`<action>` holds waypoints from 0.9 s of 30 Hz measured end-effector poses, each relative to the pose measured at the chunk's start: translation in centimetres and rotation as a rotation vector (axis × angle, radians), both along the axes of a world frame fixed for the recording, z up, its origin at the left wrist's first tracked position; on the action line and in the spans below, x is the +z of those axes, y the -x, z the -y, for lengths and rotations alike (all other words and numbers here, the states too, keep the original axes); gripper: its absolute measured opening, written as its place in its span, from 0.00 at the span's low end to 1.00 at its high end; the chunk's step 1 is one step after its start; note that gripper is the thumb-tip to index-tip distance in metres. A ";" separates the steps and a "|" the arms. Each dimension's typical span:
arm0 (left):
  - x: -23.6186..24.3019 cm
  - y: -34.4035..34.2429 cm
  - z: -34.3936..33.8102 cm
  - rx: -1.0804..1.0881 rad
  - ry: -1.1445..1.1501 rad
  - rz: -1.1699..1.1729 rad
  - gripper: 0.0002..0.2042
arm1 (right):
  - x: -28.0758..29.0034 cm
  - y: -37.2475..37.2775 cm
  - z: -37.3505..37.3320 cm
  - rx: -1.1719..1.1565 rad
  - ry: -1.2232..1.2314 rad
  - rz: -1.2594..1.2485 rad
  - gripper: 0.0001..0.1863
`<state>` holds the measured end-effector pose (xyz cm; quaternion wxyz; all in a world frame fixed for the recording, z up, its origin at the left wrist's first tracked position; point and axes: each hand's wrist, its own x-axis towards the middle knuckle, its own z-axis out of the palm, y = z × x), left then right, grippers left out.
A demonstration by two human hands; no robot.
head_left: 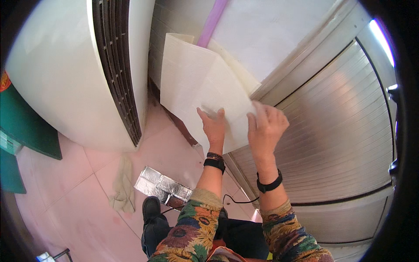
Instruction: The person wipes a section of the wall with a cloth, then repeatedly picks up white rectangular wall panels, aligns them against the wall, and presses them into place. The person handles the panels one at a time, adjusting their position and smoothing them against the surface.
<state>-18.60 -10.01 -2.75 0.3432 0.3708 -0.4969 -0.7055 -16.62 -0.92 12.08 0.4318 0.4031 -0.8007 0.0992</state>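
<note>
A large white panel sheet [192,83], folded over at its upper part, stands against the wall in front of me. My left hand [213,129] lies against its lower face, thumb and a finger spread apart; the fingers between them are blurred. At the sheet's right edge, my right hand [267,129] pinches the border between thumb and fingers, slightly smeared by motion. Both wrists wear dark bands. A lilac pole [211,22] passes down behind the sheet, where its lower end is hidden.
A tall white cabinet-like unit with a dark grille [115,65] stands left. A ribbed metal door [336,118] is close on my right. On the pink tiles lie a silver foil-faced piece [159,185], a greyish cloth [123,185] and a black cable [240,201] near my feet.
</note>
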 end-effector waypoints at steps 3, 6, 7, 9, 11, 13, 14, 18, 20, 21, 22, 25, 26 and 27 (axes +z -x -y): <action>-1.5 0.0 -0.4 0.046 -0.022 -0.081 0.44 | -0.9 -2.1 0.5 0.135 -0.008 0.040 0.14; -4.3 0.2 -0.8 0.071 -0.062 -0.098 0.41 | -2.4 -4.4 0.5 0.197 -0.011 0.140 0.13; -5.4 0.2 -0.7 0.054 -0.047 -0.098 0.39 | -2.9 -4.9 0.5 0.214 0.004 0.154 0.13; -7.4 0.0 -0.6 0.088 0.059 -0.048 0.38 | -3.7 -5.5 0.5 0.234 0.018 0.209 0.13; -9.1 -0.5 -1.0 0.135 -0.001 0.022 0.37 | -4.1 -5.7 0.1 0.246 0.014 0.277 0.13; -10.1 -1.6 -0.9 0.244 -0.161 -0.090 0.36 | -4.2 -5.6 -0.7 0.237 -0.010 0.335 0.12; -10.3 -2.2 -0.4 0.264 -0.163 -0.102 0.35 | -4.0 -5.2 -1.2 0.223 -0.029 0.359 0.11; -9.2 -5.4 0.4 0.324 -0.117 0.035 0.34 | -2.8 -3.2 -3.8 0.173 -0.112 0.446 0.08; -7.9 -6.8 0.8 0.412 -0.120 -0.002 0.34 | -1.1 -2.1 -5.2 0.172 -0.157 0.471 0.08; -7.2 -7.4 1.1 0.472 -0.082 -0.039 0.34 | 0.0 -1.7 -5.8 0.172 -0.181 0.474 0.08; -6.7 -7.9 1.4 0.475 -0.088 -0.033 0.34 | 1.3 -1.3 -6.2 0.169 -0.258 0.566 0.08; -6.2 -9.6 3.1 0.401 -0.046 -0.156 0.32 | 4.5 -3.1 -7.7 0.332 -0.341 0.437 0.09; -6.6 -10.3 2.8 0.300 -0.062 -0.185 0.31 | 5.2 -4.0 -8.3 0.348 -0.327 0.411 0.09; -6.9 -11.2 2.6 0.194 -0.044 -0.221 0.30 | 5.7 -4.9 -8.9 0.362 -0.312 0.388 0.09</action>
